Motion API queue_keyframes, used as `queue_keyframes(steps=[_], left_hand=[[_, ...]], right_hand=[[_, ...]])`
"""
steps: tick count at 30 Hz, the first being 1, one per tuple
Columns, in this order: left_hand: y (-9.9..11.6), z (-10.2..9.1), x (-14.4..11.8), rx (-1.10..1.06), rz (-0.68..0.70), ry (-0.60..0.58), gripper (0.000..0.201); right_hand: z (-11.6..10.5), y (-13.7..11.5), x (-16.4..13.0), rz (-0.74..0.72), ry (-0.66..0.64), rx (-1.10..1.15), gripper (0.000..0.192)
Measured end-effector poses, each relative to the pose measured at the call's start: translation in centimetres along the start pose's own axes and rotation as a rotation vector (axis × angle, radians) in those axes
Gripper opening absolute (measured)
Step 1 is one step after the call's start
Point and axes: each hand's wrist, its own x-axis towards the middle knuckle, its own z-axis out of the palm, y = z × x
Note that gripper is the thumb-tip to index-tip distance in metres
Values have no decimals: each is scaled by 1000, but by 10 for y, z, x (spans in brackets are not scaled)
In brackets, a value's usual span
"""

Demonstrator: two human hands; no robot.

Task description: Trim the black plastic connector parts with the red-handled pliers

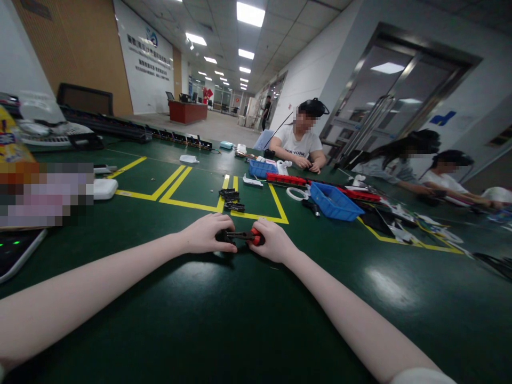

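My right hand [275, 242] is closed around the red handles of a pair of pliers [240, 235]. The dark metal jaws point left, towards my left hand [205, 233]. Between its thumb and fingers, that hand grips a small black part [221, 235], partly covered by the fingers. The plier tips meet or overlap the part; whether they bite on it I cannot tell. Just beyond my hands, several similar black parts [232, 198] lie in a loose group across the yellow tape.
Yellow tape [192, 204] marks out areas on the green table [224, 320]. To the right stand a blue bin [336, 201], a white ring [297, 193] and red strips [286, 179]. A white case [104, 189] lies left. A person [298, 141] sits opposite, others further right.
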Motion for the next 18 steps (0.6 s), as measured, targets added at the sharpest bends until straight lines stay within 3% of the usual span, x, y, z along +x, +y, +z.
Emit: queue_keyframes(steps=[18], left_hand=[[-2, -2, -4, -108, 10, -40, 34]], right_hand=[[1, 2, -1, -40, 1, 4, 20]])
